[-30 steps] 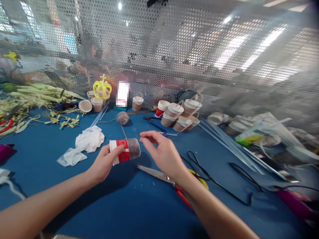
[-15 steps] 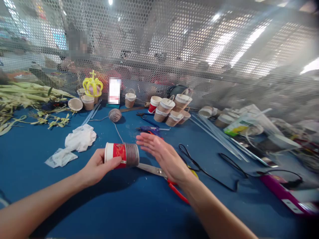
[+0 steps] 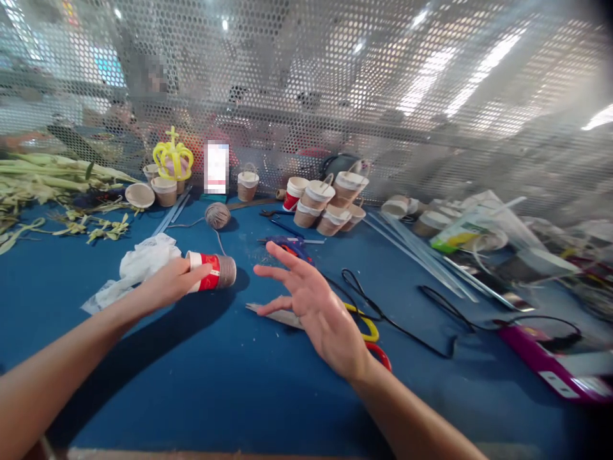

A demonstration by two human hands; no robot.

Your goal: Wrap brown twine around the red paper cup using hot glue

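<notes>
My left hand (image 3: 175,281) is wrapped round a red and white paper cup (image 3: 209,271), tilted onto its side. Grey-brown yarn is wound about the cup's right end, and a strand runs back to a yarn ball (image 3: 218,216). With fingers spread and nothing in them, my right hand (image 3: 318,306) hovers over a pair of scissors (image 3: 282,316). Parts of the blades and their red and yellow handles show around that hand. Behind it lies a blue glue gun (image 3: 287,245), partly covered by the fingers.
Crumpled white plastic (image 3: 151,255) lies beside my left hand. Yarn-wrapped cups (image 3: 320,195) are stacked at the back, before a perforated metal screen (image 3: 287,83). Glue sticks (image 3: 421,255), a black cable (image 3: 397,332) and a purple power strip (image 3: 546,358) occupy the right side.
My left hand has moved the cup left and away from me. My right hand's fingers, close together before, are now spread, and the palm is turned up more.
</notes>
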